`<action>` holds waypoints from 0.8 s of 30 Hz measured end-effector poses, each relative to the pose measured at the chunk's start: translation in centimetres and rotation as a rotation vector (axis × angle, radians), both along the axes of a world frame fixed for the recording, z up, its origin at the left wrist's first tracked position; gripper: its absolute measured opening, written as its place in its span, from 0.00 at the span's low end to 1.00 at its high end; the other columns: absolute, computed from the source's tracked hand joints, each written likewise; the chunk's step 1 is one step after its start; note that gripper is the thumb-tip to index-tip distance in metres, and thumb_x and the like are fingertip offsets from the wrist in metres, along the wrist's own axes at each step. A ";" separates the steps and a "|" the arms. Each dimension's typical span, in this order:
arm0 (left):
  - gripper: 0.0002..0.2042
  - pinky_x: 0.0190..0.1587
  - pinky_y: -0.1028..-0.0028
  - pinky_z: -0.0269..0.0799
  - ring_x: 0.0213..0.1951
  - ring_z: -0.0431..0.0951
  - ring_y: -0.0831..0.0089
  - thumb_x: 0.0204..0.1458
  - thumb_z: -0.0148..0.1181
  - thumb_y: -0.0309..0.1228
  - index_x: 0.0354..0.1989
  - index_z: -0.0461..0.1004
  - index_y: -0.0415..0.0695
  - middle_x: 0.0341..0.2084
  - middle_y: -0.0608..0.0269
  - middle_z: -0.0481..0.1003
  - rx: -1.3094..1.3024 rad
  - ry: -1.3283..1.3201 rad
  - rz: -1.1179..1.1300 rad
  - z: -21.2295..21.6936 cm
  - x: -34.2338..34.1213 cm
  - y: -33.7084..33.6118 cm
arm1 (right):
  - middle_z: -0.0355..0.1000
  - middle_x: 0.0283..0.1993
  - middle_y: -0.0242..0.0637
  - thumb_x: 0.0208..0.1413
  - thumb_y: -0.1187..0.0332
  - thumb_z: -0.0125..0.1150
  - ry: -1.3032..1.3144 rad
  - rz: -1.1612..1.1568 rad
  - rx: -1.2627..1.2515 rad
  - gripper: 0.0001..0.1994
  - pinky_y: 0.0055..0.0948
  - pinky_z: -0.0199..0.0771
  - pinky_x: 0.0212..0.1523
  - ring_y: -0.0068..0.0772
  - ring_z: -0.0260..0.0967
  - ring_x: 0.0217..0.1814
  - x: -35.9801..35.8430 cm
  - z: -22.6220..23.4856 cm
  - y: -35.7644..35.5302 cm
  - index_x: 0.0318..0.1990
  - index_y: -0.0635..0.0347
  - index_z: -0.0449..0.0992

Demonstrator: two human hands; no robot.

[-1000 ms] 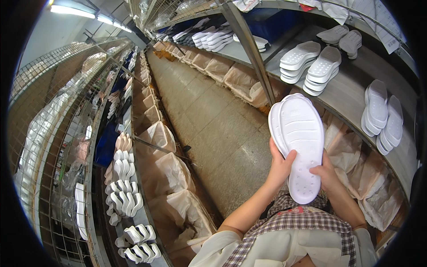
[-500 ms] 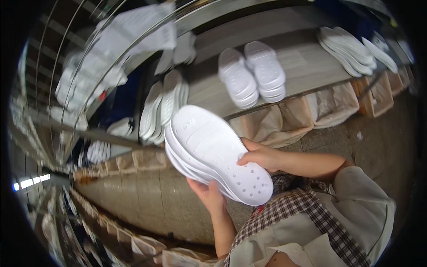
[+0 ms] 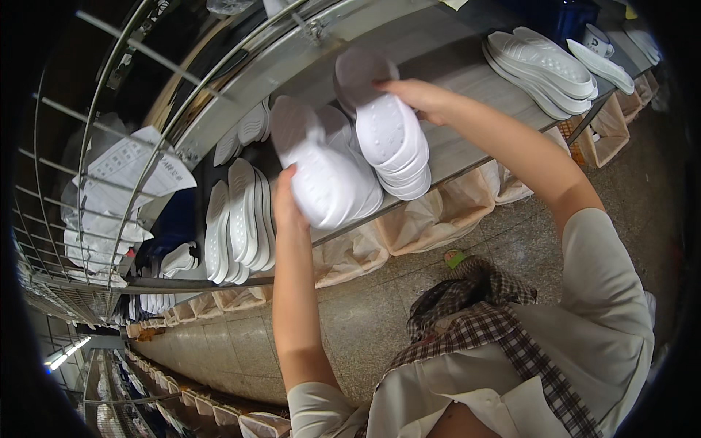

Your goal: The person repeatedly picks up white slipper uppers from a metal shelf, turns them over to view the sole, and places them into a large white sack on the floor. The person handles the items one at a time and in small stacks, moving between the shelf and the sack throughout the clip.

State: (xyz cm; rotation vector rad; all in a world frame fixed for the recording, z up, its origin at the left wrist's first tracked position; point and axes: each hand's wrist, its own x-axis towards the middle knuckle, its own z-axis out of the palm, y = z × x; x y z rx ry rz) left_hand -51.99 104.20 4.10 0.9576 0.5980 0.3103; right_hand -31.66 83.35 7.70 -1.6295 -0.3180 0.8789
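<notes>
At a grey shelf (image 3: 449, 62), a person's left hand (image 3: 289, 204) has its fingers holding the side of a blurred white shoe sole (image 3: 325, 179) over the shelf's front edge. The right hand (image 3: 423, 101) has its fingers gripping the far end of a second white sole (image 3: 385, 130), also over the shelf. Cloth-lined bins (image 3: 438, 212) stand below the shelf.

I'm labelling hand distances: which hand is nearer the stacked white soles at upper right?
Right. The right hand is left of those stacked white soles; the left hand is farther left and lower in view.
</notes>
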 end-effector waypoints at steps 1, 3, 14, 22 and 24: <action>0.23 0.45 0.64 0.72 0.41 0.76 0.61 0.48 0.57 0.43 0.47 0.69 0.37 0.41 0.52 0.74 0.039 0.119 0.005 -0.9 1.8 0.7 | 0.69 0.55 0.38 0.52 0.39 0.50 0.008 0.124 0.057 0.34 0.40 0.54 0.61 0.36 0.61 0.61 0.4 -1.0 0.2 0.55 0.59 0.68; 0.20 0.45 0.66 0.73 0.40 0.76 0.62 0.52 0.49 0.44 0.44 0.71 0.40 0.39 0.58 0.76 -0.076 0.178 -0.090 -3.0 3.1 1.2 | 0.68 0.57 0.37 0.53 0.40 0.48 0.059 0.028 0.026 0.33 0.38 0.55 0.61 0.35 0.61 0.61 0.4 -3.2 1.1 0.56 0.58 0.68; 0.23 0.46 0.63 0.72 0.41 0.76 0.62 0.45 0.51 0.44 0.46 0.70 0.42 0.38 0.60 0.76 -0.139 0.034 -0.216 -4.1 -2.8 -3.2 | 0.58 0.63 0.48 0.50 0.33 0.46 0.445 0.063 0.446 0.44 0.43 0.59 0.61 0.46 0.58 0.63 -6.2 -7.1 -3.5 0.64 0.61 0.55; 0.39 0.46 0.56 0.72 0.47 0.71 0.51 0.34 0.56 0.42 0.58 0.59 0.37 0.45 0.45 0.69 -0.091 0.243 -0.339 -3.6 -18.9 -7.5 | 0.57 0.64 0.47 0.45 0.44 0.55 0.628 -0.037 0.227 0.42 0.43 0.55 0.63 0.44 0.55 0.65 -25.0 -11.9 -10.0 0.65 0.59 0.53; 0.43 0.47 0.53 0.71 0.49 0.69 0.47 0.31 0.55 0.40 0.63 0.52 0.41 0.48 0.41 0.65 -0.001 0.310 -0.276 -4.4 -22.6 -9.5 | 0.57 0.62 0.47 0.41 0.53 0.57 0.710 -0.011 0.356 0.42 0.44 0.56 0.63 0.44 0.55 0.64 -28.8 -13.2 -11.3 0.65 0.58 0.51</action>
